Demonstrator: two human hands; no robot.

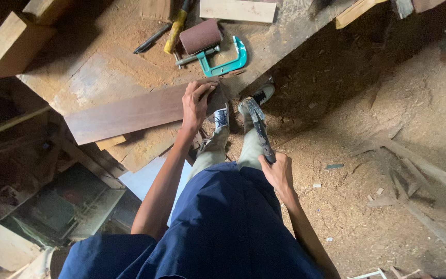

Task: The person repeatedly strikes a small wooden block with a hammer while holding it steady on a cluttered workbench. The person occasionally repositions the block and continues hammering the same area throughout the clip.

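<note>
My left hand presses flat on the near end of a long dark brown wooden board that lies across a sawdust-covered workbench. At my side, my right hand grips the dark handle of a hammer whose metal head points away from me, down toward my shoes. I stand at the bench edge in a dark blue shirt and pale trousers.
On the bench behind the board lie a teal clamp, a brown sanding roll, a yellow-handled tool and a dark pencil-like tool. Wood blocks sit at the left. The floor holds sawdust and scrap strips.
</note>
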